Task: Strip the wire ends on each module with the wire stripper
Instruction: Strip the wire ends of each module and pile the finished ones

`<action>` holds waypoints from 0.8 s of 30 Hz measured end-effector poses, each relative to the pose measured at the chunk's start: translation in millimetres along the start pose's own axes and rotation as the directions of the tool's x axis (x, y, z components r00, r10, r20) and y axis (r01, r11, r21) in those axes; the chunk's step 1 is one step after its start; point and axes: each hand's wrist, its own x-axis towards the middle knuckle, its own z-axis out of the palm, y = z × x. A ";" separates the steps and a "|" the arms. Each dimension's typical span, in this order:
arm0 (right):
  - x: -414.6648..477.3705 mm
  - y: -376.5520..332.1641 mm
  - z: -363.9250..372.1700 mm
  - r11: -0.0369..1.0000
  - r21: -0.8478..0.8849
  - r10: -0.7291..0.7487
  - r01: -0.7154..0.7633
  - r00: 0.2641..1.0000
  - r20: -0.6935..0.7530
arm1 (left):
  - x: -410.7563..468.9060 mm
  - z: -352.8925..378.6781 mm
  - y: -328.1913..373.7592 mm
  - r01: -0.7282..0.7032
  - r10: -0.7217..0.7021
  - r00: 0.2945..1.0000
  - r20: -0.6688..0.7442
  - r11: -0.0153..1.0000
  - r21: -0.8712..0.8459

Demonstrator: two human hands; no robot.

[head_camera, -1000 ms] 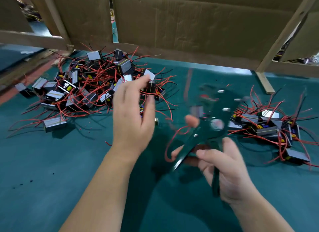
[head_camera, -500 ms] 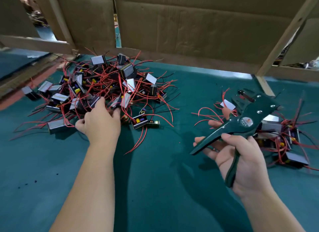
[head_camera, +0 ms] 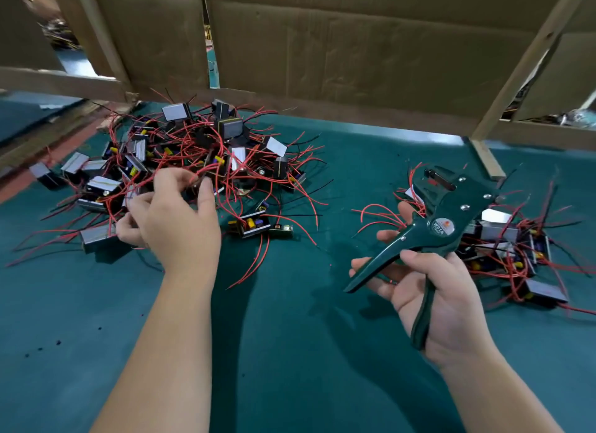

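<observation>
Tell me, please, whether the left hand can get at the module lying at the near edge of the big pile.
Probably yes: the module lies uncovered just right of the left hand, with nothing solid between them.

left hand (head_camera: pixel 175 229) curled among left module pile (head_camera: pixel 225 142) wires | right hand (head_camera: pixel 458 303) grips wire stripper (head_camera: pixel 442 228) | second module pile (head_camera: pixel 503 231) right
</observation>
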 end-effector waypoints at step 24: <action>-0.2 0.4 4.3 0.999 0.026 0.042 -0.042 0.999 0.010 | 1.3 -0.2 -4.1 -0.098 0.004 0.946 0.325 0.957 0.271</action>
